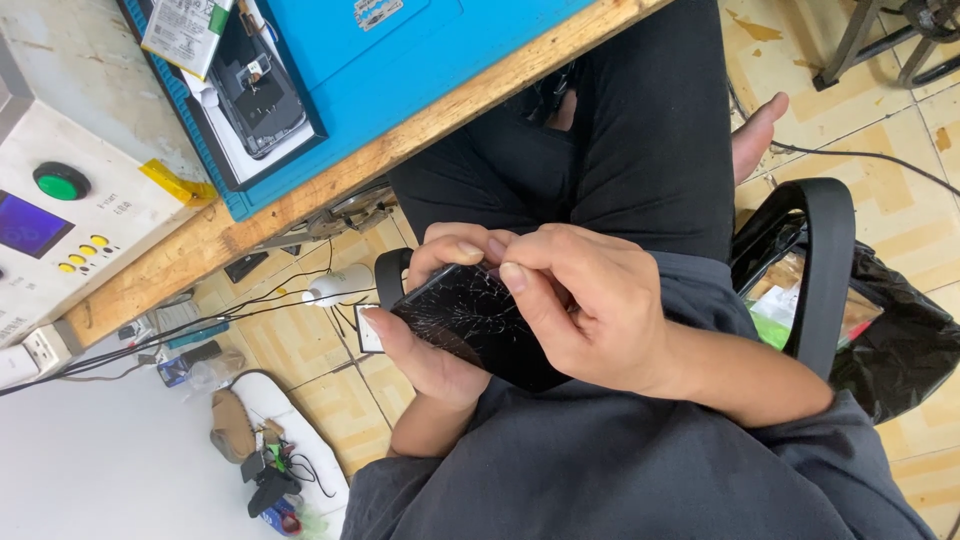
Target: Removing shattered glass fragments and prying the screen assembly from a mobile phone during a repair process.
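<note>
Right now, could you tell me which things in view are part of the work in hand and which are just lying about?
In hand:
- cracked black phone screen, held over the lap
- left hand cradling it from beneath
- right hand, thumb pressing its glass

Lying about:
- opened phone body on the blue mat
- white machine with a green button
- black bin bag
- cables and sandal on the floor

One cam only, worn on the person's head, looking steeply down into the lap, frame rolled so the wooden bench edge runs diagonally across the top left. Close range: both hands fill the centre, approx. mid-frame. The bench top sits farther off at upper left, w/ tiled floor beyond the knees at right & lower left. No 2nd view, so no shared area.
</note>
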